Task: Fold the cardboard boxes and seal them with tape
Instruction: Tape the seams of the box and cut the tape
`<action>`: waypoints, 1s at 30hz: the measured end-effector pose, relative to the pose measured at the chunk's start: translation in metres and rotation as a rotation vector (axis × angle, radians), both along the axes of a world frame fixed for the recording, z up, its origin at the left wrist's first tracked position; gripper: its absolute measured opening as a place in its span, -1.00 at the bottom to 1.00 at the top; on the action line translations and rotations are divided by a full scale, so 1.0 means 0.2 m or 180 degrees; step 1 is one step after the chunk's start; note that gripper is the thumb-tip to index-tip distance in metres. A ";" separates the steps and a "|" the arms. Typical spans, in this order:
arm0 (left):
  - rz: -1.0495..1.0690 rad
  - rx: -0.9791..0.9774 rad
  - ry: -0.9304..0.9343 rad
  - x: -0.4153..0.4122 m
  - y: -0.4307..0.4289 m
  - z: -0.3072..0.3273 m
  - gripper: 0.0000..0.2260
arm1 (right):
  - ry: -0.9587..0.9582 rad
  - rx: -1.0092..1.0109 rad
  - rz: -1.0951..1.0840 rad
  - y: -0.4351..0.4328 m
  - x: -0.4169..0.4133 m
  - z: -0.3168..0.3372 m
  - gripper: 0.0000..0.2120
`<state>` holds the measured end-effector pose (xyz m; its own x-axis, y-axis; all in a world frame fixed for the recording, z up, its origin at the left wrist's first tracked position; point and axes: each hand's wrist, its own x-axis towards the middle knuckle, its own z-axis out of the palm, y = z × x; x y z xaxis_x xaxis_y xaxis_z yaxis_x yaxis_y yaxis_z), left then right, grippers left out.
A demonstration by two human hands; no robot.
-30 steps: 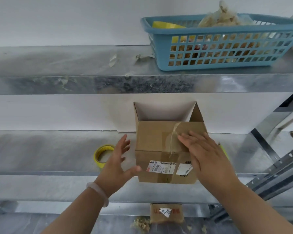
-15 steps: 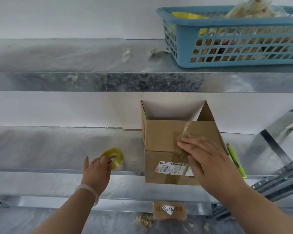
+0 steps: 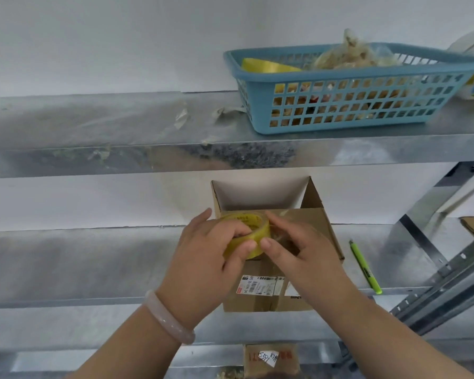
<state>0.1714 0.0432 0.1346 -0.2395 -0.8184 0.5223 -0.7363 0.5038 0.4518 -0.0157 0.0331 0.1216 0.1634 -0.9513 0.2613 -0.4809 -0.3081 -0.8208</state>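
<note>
**Steel shelving, middle level: roll held over the box, tape end being sought**

Galvanised middle shelf (image 3: 93, 263) carries the work, with a white wall (image 3: 93, 198) behind it. The cardboard box (image 3: 320, 233) stands at centre frame. Its labelled face is at the shelf's front lip and its far flaps stand upright against the wall. The near flaps lie folded down, and a glossy strip seems to cross them.

The left hand (image 3: 203, 266) grips the tape roll (image 3: 244, 233), fingers curled round its rim, just above the box top at its near-left corner. The right hand (image 3: 307, 258) pinches the roll's outer face between thumb and forefinger, the other fingers loosely bent over the box top.

Judgement: one hand steadies the roll so the other can pick up the free end. Holding the roll over the seam keeps the pull short.

Room for moving:
- The upper shelf (image 3: 93, 160) overhangs just above the upright flaps, so there is little headroom for lifting.
- Open shelf lies toward frame left.
- A green marker (image 3: 364, 266) lies just right of the box, near the lip. A sideways sweep could knock it off.
- The blue basket (image 3: 340, 110), upper right, sits well apart.
</note>
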 end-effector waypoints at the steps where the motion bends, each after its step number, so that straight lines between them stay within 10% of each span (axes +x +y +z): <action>1: 0.0026 -0.0004 -0.0092 -0.01 0.00 -0.02 -0.84 | -0.0265 0.0099 -0.0122 0.01 0.01 0.00 -0.46; 9: 0.0148 -0.0181 -0.0064 -0.04 -0.01 0.01 -0.76 | -0.0634 0.0251 -0.0443 0.02 -0.01 0.01 -0.86; 20: -0.0796 0.0062 -0.0477 0.07 -0.05 -0.08 -0.79 | -0.0810 0.0416 -0.0504 -0.05 -0.09 0.03 -0.90; 30: 0.0043 -0.0617 -0.0443 0.11 0.00 0.15 -0.67 | -0.1959 0.0271 -0.0474 0.02 -0.11 0.15 -0.88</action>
